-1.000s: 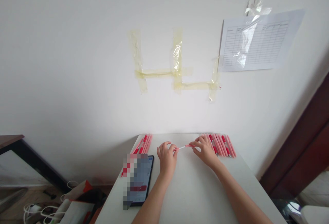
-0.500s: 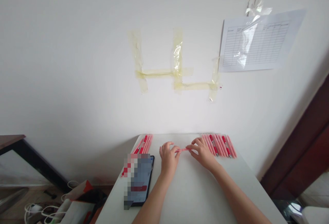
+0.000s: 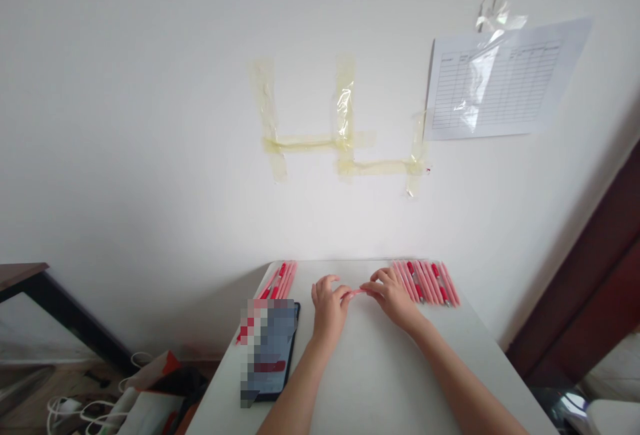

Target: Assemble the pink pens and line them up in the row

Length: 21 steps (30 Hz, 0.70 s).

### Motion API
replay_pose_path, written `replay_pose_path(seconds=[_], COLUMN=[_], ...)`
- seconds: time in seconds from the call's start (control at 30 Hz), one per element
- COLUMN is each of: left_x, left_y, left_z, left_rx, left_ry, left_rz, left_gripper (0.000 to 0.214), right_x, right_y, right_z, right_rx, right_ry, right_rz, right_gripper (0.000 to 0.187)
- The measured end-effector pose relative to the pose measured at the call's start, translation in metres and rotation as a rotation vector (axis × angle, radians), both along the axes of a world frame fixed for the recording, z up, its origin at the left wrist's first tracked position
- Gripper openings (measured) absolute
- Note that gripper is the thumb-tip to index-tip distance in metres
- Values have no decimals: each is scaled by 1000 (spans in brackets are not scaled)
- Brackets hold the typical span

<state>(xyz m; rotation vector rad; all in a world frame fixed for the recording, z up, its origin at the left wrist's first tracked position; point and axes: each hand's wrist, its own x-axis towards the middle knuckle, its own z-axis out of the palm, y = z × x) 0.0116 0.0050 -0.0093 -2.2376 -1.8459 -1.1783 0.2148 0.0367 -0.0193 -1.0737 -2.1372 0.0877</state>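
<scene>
My left hand (image 3: 328,308) and my right hand (image 3: 393,298) meet at the far middle of the white table (image 3: 380,368). Both pinch one pink pen (image 3: 357,293) between fingertips, one at each end. The pen lies level, just above the table. A row of several pink and red pens (image 3: 425,282) lies side by side right of my right hand. Another bunch of pink pens (image 3: 280,280) lies at the table's far left corner.
A dark phone (image 3: 270,350) lies on the table's left edge near my left forearm. The table stands against a white wall with tape strips (image 3: 345,135) and a printed sheet (image 3: 500,82). Cables and bags (image 3: 115,402) lie on the floor at left. A dark door frame (image 3: 590,288) stands at right.
My hands have drawn closer together. The white inner piece that showed between them a second ago is gone from view inside the pink pen.
</scene>
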Motion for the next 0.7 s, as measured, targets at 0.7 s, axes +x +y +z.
replay_pose_path(seconds=[0.7], left_x=[-2], left_y=[3], left_z=[-5], left_rx=[59], left_ry=[-5], left_rz=[-29], left_gripper=[9], right_x=[3], right_y=[-2], right_z=[3], right_rx=[-163], right_ry=[45], right_rz=[-15], right_gripper=[13])
